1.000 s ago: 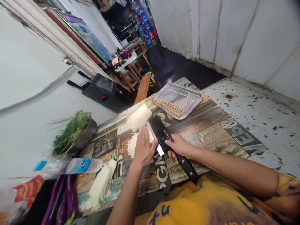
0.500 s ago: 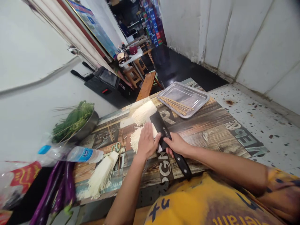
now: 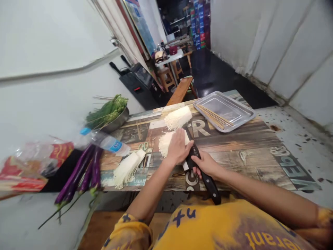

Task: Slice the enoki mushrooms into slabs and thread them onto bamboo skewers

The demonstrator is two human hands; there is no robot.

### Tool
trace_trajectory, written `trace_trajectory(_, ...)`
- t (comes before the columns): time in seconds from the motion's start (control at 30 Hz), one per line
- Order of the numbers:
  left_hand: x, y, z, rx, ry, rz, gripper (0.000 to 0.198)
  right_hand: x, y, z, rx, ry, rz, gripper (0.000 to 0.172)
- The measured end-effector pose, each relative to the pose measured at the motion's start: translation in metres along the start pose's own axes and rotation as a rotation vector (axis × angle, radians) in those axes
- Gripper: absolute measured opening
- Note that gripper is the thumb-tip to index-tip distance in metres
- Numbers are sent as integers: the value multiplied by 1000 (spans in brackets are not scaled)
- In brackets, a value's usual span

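Note:
My left hand [image 3: 178, 149] lies flat, fingers stretched, on a bunch of white enoki mushrooms [image 3: 163, 143] on the table. In my right hand [image 3: 206, 165] is a black cleaver [image 3: 194, 151], gripped where blade and handle meet. Its blade is at the right end of that bunch, beside my left fingers; whether it touches the mushrooms I cannot tell. Just beyond lies a second enoki bunch [image 3: 178, 118]. More enoki [image 3: 130, 168] rests to the left, near the table's front edge.
On the wood-patterned table [image 3: 249, 152], a metal tray [image 3: 240, 116] holds thin wooden skewers [image 3: 214, 116]. To the left are a water bottle [image 3: 105, 140], purple eggplants [image 3: 79, 170] overhanging the edge, green scissors [image 3: 143, 146] and a bowl [image 3: 118, 121] of leafy greens. A bench [image 3: 180, 91] stands beyond.
The view has swung left, so the scene sits farther right in the picture. The cleaver blade now appears more edge-on and upright; before, its broad side showed. My left hand stays on the enoki.

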State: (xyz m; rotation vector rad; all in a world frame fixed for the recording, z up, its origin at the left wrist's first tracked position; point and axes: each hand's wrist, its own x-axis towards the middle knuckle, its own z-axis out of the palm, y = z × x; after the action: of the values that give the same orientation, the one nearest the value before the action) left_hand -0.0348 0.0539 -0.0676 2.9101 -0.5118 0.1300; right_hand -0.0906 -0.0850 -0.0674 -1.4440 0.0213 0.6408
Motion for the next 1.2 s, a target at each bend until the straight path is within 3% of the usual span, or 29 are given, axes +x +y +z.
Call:
trace_trajectory(0.17,5,4,-21,-63,39,-18,73,6,-27,8,-138,22,-58,13)
trace_trajectory(0.33,2,11,-81,-12,336,-21,72,-5,-80,18,-290,-21,-268,15)
trace_trajectory(0.47,-22,-12,-117,85,389,-123,71,-2,-94,52,-241,-175,-298,20)
trace_trajectory(0.53,-44,-40,-118,122,338,-201,71,10,-88,78,-190,-298,-220,20)
trace_trajectory(0.63,-83,-92,-99,164,228,-322,70,32,-67,122,-171,-425,-126,21)
trace_trajectory(0.73,-115,-139,-71,169,128,-407,67,51,-45,158,-192,-467,-24,19)
trace_trajectory(0.83,-129,-169,-48,170,94,-475,61,62,-32,176,-206,-460,55,18)
trace_trajectory(0.9,-131,-180,-38,171,85,-478,59,64,-29,172,-209,-444,66,17)
trace_trajectory(0.97,-132,-186,-33,167,75,-467,59,59,-32,152,-215,-422,75,15)
trace_trajectory(1.1,-129,-183,-34,175,67,-460,62,23,-43,72,-209,-353,51,9)
trace_trajectory(1.2,-106,-157,-38,276,223,-452,67,-16,-39,7,-185,-229,-7,12)
